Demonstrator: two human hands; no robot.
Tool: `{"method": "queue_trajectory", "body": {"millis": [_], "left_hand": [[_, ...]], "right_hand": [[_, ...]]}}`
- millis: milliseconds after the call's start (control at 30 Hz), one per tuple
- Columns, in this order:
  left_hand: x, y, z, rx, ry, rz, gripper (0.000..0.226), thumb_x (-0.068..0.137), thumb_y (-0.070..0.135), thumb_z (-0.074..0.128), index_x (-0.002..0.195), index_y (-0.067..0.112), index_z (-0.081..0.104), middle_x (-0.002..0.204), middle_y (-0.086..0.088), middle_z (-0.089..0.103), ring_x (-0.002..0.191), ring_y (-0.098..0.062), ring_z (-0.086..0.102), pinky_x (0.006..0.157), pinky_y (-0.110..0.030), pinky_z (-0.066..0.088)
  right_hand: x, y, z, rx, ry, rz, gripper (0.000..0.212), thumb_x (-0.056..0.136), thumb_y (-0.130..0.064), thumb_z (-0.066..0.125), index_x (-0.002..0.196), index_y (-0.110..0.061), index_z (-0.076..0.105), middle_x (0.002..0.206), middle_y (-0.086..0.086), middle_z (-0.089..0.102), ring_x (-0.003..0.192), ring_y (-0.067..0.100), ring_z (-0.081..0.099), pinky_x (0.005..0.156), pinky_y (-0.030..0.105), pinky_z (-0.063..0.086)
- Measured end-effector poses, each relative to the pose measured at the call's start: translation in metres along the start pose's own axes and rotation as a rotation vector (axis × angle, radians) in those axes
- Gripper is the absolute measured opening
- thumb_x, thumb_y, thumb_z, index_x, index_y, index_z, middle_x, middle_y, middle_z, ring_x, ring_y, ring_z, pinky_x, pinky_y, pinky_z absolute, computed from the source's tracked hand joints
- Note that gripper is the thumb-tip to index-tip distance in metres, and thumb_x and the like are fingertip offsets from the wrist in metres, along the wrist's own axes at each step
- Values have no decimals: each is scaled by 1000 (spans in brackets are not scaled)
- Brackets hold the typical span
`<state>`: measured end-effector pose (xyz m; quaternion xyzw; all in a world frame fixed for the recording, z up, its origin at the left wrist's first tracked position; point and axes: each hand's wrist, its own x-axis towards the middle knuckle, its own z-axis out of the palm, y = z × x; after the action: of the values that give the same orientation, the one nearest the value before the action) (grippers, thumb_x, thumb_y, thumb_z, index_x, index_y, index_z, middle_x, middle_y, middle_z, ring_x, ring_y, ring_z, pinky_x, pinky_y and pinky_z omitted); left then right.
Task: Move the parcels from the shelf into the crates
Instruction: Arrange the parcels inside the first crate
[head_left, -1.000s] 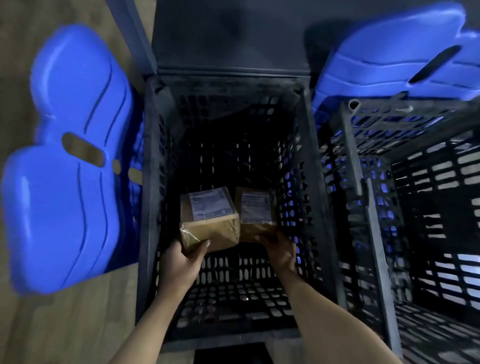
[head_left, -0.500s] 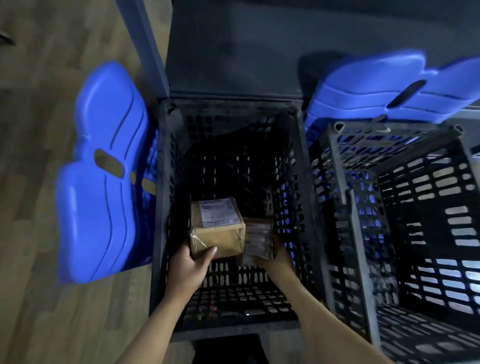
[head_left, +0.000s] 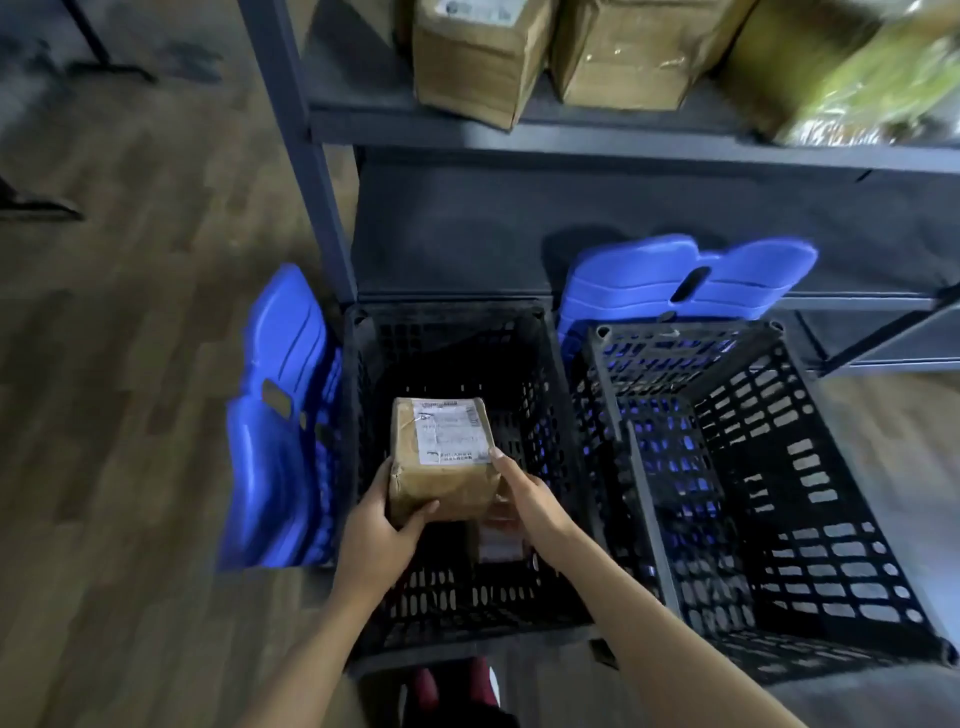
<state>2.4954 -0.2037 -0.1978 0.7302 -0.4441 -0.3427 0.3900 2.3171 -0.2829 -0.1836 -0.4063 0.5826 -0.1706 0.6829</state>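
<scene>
Clamps the left hand (head_left: 379, 535) round the near left corner of a cardboard parcel (head_left: 441, 478): thumb curled across the front face, fingers tucked behind the left side. Presses the right hand (head_left: 530, 501) flat along the parcel's right side with straight fingers, index fingertip touching the edge of the white printed label (head_left: 449, 434). Holds the parcel between both hands inside the mouth of the left crate (head_left: 467, 353), tilted, with the label face upward. Blocky and brown, sealed in glossy clear tape, creased at the near corner.

Just below the right wrist, partly hidden: a second parcel (head_left: 498, 543), lower in the same crate, pale label blurred.

Black plastic for the left crate, with walls and floor pierced by rows of small oblong slots. Just beside it to the right, a right crate (head_left: 779, 467) of the same slotted black lattice. Smooth blue moulded lids, ribbed with shallow grooves and cut with a handle slot: one lid (head_left: 280, 415) hanging on the left crate's outer side, another lid (head_left: 685, 280) propped behind the right crate.

Behind both crates, a dark metal shelf (head_left: 519, 135) carrying taped cardboard boxes (head_left: 478, 57) and a blurred yellow-green wrapped bundle (head_left: 857, 73). Underfoot, a wood-grain plank floor (head_left: 130, 364); at the bottom edge, red shoes (head_left: 452, 686).
</scene>
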Motion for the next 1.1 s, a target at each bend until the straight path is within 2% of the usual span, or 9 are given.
{"method": "queue_trajectory", "body": {"millis": [100, 200, 300, 400, 500, 667, 833, 967, 1100], "left_hand": [[0, 13, -12, -16, -67, -6, 74, 72, 42, 76, 137, 22, 46, 104, 20, 61, 98, -1, 58, 72, 2, 39], [0, 29, -27, -38, -141, -29, 66, 67, 54, 73, 126, 35, 52, 96, 30, 64, 94, 10, 59, 71, -1, 42], [0, 43, -39, -73, -192, -35, 50, 69, 50, 77, 114, 47, 56, 96, 31, 67, 94, 14, 59, 76, -4, 44], [1, 55, -49, -100, -268, -18, 59, 65, 53, 77, 120, 47, 55, 106, 27, 67, 101, 8, 61, 87, -19, 47], [1, 67, -55, -88, -306, -14, 60, 62, 58, 74, 118, 49, 54, 106, 27, 67, 101, 6, 61, 88, -23, 48], [-3, 87, -58, -77, -153, 28, 49, 68, 64, 69, 110, 44, 57, 99, 35, 65, 97, 14, 58, 77, -7, 44], [-3, 98, -55, -54, -31, 78, 34, 84, 28, 70, 117, 27, 61, 97, 23, 65, 94, 9, 59, 74, -2, 43], [-4, 102, -52, -34, 5, 108, 39, 86, 19, 68, 124, 23, 59, 101, 21, 65, 94, 9, 57, 70, 3, 39], [-4, 103, -46, -18, 12, 104, 46, 87, 15, 66, 132, 18, 55, 113, 8, 67, 90, 11, 55, 71, 5, 37]], "right_hand": [[-13, -14, 1, 104, -43, -42, 53, 76, -56, 64, 114, -19, 71, 109, 9, 73, 100, 24, 70, 77, 32, 55], [-26, -24, 0, 128, -23, -114, 39, 88, -35, 64, 123, -17, 65, 108, 6, 74, 100, 22, 70, 80, 32, 57], [-37, -30, -1, 114, -28, -191, 34, 93, -23, 61, 127, -19, 62, 104, -2, 75, 94, 9, 71, 73, 20, 54], [-47, -36, -2, 106, -23, -267, 42, 95, -16, 58, 137, -13, 53, 119, 3, 70, 110, 13, 66, 89, 25, 53], [-53, -41, -6, 68, -25, -362, 49, 96, -8, 55, 143, -6, 43, 130, 9, 63, 122, 21, 58, 105, 36, 45], [-63, -46, -9, -5, -65, -439, 63, 88, -13, 63, 146, -11, 39, 135, 6, 59, 125, 17, 56, 107, 35, 43], [-68, -49, -11, -126, -91, -422, 75, 81, -31, 64, 149, -23, 33, 137, -6, 56, 127, 7, 52, 109, 32, 41], [-69, -56, -10, -259, -5, -403, 81, 81, -46, 68, 151, -30, 31, 144, -10, 48, 133, 7, 46, 111, 34, 39], [-67, -58, -4, -333, 71, -404, 73, 86, -38, 70, 148, -38, 31, 130, -14, 60, 119, 2, 54, 100, 22, 44]]}}
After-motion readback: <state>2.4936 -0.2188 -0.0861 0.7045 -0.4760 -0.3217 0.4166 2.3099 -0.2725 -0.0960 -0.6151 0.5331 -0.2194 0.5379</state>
